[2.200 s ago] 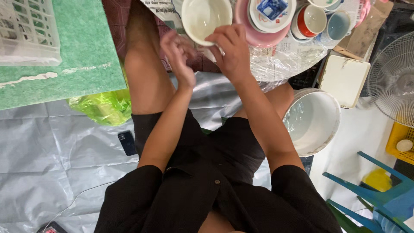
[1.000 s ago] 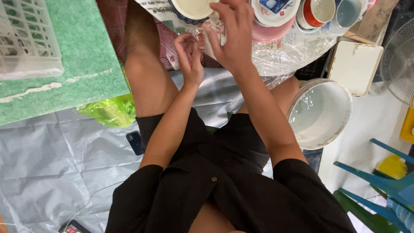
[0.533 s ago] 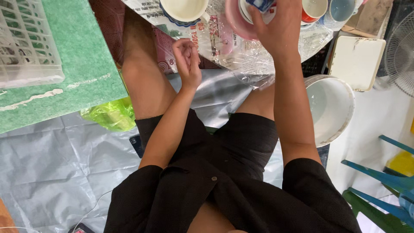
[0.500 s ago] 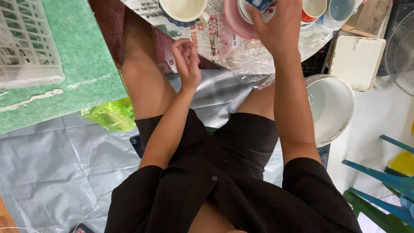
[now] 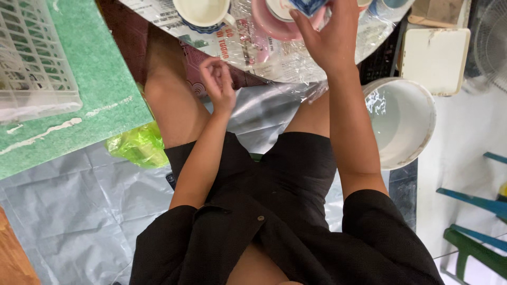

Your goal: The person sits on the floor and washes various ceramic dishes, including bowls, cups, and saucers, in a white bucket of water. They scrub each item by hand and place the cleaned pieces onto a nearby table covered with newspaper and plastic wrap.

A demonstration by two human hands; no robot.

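Blue-patterned cup in right hand, left hand empty

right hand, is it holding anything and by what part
The right hand holds a small blue-patterned cup from below, fingers around its base. The left hand holds nothing.

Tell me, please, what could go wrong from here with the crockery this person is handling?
The right hand grips a blue patterned piece right above the pink bowl; a slip could chip both. The dishes rest on crinkled clear plastic sheet, which may let them slide. The water-filled white bucket stands close beside the right forearm and could be knocked.
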